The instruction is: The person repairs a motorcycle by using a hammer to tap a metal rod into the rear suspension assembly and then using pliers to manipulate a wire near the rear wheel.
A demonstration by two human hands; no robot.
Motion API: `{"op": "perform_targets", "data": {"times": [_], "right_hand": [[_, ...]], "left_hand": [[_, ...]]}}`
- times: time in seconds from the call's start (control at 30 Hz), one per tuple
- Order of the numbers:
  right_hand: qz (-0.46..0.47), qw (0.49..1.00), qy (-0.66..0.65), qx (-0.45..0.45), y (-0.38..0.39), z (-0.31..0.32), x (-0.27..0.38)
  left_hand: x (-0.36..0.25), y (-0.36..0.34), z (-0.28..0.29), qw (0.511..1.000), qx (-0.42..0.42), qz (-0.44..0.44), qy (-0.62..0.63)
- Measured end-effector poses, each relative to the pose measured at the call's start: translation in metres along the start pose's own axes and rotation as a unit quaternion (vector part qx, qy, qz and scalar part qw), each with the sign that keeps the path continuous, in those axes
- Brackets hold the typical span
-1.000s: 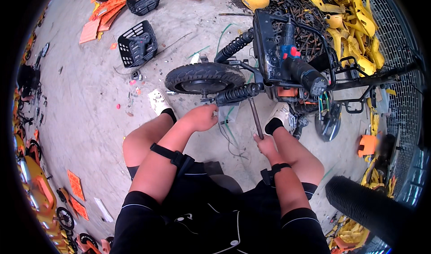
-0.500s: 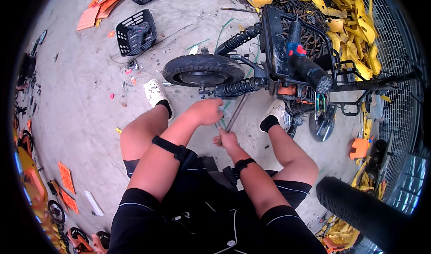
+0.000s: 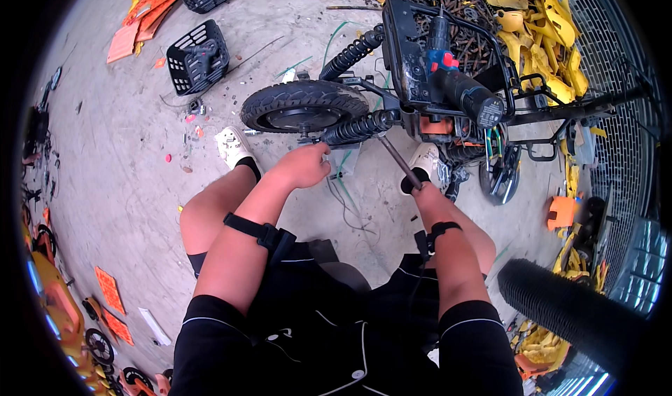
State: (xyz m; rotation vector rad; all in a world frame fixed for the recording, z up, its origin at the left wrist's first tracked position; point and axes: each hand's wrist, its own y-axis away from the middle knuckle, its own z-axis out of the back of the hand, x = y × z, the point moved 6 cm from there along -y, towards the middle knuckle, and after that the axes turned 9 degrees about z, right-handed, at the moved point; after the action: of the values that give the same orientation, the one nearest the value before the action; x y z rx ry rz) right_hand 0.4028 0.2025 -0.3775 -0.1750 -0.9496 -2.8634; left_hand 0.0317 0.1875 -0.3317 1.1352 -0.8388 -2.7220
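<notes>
Before me lies a black scooter frame (image 3: 406, 60) with its wheel (image 3: 264, 103), two coil shocks (image 3: 353, 128) and a cordless power tool (image 3: 458, 93) resting on top. My left hand (image 3: 306, 165) is curled at the lower end of the near shock; what its fingers hold is hidden. My right hand (image 3: 425, 194) grips a long metal bar (image 3: 396, 156), which slants up to below that shock.
A black basket (image 3: 178, 63) lies at upper left. Orange panels (image 3: 122, 39), a pile of yellow plastic panels (image 3: 553, 25) and rusty metal pieces surround the work. A black bristled roller (image 3: 560, 305) is at lower right, beside a meshed wall.
Half a second ago my right hand had swung left beside my left hand; now it is back to the right, still on the bar. The view has shifted slightly.
</notes>
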Motion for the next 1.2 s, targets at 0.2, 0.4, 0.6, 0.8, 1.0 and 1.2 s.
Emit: {"op": "perform_targets", "data": {"times": [0.2, 0.4, 0.6, 0.8, 1.0, 1.2], "right_hand": [[0.06, 0.997, 0.038, 0.041, -0.007, -0.022, 0.008], [-0.152, 0.875, -0.455, -0.071, 0.015, -0.162, 0.131], [-0.192, 0.837, -0.51, -0.043, 0.023, -0.149, 0.152], [0.018, 0.997, -0.081, -0.005, 0.021, -0.008, 0.001], [-0.017, 0.992, -0.124, 0.035, 0.022, -0.028, 0.012], [-0.15, 0.733, -0.664, 0.003, 0.039, -0.154, 0.132]], "left_hand": [[0.013, 0.004, -0.001, 1.0, -0.01, -0.009, 0.003], [0.004, -0.001, 0.0, 1.0, -0.015, -0.018, -0.015], [-0.009, -0.006, 0.003, 1.0, -0.001, 0.0, -0.008], [-0.007, 0.0, 0.01, 1.0, 0.002, -0.011, -0.006], [0.007, 0.002, 0.021, 1.0, -0.01, -0.018, 0.018], [0.004, -0.005, 0.012, 0.999, -0.021, -0.028, -0.013]]}}
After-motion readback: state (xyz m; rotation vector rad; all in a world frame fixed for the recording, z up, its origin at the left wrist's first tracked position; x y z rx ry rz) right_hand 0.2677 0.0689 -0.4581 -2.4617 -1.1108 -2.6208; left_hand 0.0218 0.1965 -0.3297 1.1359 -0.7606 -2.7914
